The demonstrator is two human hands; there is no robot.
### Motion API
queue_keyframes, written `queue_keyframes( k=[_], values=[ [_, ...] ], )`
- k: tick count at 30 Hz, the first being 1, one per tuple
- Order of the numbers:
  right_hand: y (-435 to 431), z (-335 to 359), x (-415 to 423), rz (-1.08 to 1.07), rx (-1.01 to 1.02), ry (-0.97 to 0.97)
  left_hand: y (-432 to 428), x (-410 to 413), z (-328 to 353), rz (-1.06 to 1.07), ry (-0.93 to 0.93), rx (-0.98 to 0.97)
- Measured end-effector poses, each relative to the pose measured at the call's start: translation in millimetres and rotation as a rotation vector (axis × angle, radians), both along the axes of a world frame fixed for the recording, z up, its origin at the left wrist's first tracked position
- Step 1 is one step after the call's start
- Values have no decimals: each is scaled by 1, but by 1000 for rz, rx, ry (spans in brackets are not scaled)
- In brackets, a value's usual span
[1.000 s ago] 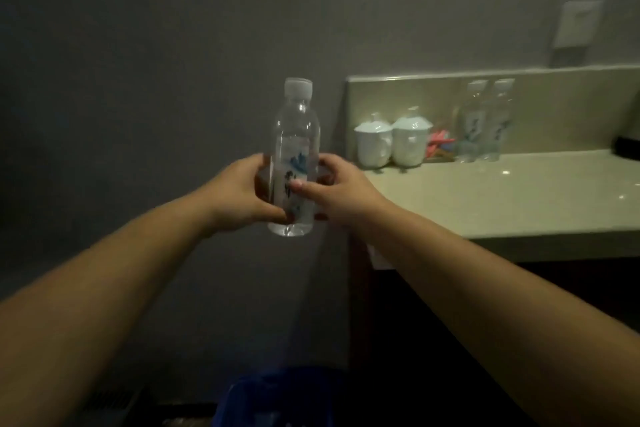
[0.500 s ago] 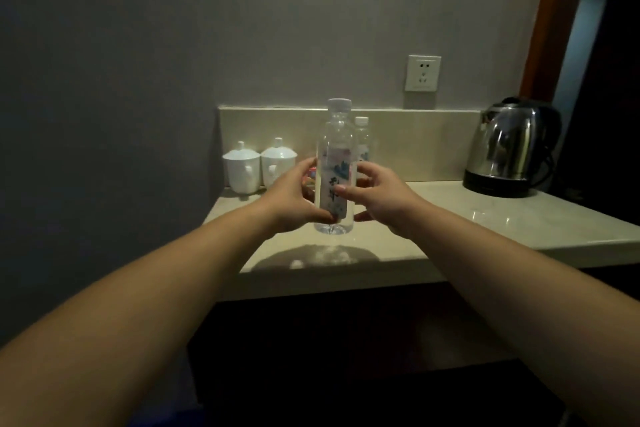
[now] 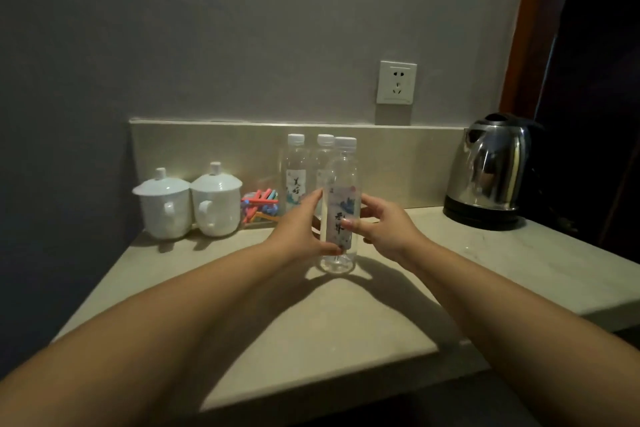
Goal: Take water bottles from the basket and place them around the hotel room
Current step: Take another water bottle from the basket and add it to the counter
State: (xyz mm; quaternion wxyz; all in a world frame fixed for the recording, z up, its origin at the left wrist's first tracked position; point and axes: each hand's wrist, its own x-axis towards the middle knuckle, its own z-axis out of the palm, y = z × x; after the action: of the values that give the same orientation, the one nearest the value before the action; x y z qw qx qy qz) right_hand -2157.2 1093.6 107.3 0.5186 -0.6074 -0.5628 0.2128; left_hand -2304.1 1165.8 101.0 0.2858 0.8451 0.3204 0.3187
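1. We hold a clear plastic water bottle with a white cap and a painted paper label (image 3: 338,208) upright between both hands, over the pale stone desk (image 3: 311,329).
2. Our left hand (image 3: 300,231) wraps the bottle's left side, thumb across the lower label, gripping it.
3. Our right hand (image 3: 382,226) presses the bottle's right side with thumb and fingertips, its fingers only partly curled around it.
4. The bottle's base sits at or just above the desk surface; we cannot tell whether it touches.
5. Just behind it, against the low backsplash, stand two more clear capped water bottles (image 3: 296,173), side by side; the right one is partly hidden by the held bottle.
6. To their left lies a small heap of coloured sachets (image 3: 260,206), and further left two white ceramic lidded cups (image 3: 188,206) stand touching each other.
7. At the desk's right end sits a stainless-steel electric kettle on a black base (image 3: 491,172).
8. A white wall socket (image 3: 397,82) is mounted on the grey wall above the backsplash.
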Motion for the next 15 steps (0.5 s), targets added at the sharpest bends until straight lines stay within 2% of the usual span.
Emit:
queue_keyframes(
  k=[4, 8, 11, 15],
  values=[
    [27, -7, 28, -68, -23, -60, 30, 32, -11, -19, -28, -58],
    [48, -13, 53, -113, -25, -74, 49, 59, -21, 1, -33, -27],
    [60, -22, 64, -162, -37, -103, 56, 74, -27, 91, -10, 12],
    [71, -40, 75, -189, -122, -394, 60, 82, -31, 270, 221, 205]
  ],
)
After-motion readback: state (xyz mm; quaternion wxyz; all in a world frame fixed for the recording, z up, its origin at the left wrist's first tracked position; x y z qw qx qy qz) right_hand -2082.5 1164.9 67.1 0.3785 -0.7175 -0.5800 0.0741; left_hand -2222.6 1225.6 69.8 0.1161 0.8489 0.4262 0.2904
